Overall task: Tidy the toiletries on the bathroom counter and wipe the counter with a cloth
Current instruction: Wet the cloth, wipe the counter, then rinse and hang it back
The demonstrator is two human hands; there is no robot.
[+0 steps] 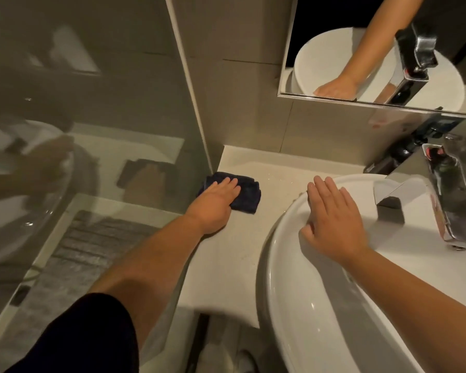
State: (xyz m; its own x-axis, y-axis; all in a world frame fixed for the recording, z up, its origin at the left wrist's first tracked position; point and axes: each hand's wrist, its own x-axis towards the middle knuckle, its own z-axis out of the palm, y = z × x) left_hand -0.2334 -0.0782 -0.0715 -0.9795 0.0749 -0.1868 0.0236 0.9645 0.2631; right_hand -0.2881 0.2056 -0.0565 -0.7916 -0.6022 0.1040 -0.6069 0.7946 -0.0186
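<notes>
A folded dark blue cloth (244, 193) lies on the pale counter (256, 168) at its far left, close to the glass panel. My left hand (215, 204) presses flat on the cloth's near left part, fingers together. My right hand (331, 219) rests open and flat on the left rim of the white basin (293, 305), holding nothing. No toiletry bottles stand on the counter strip to the left of the basin.
A glass shower panel (92, 130) bounds the counter on the left. A chrome tap (447, 189) overhangs the basin at the right, with a dark bottle (404, 149) behind it. A mirror (361, 49) hangs on the tiled wall above.
</notes>
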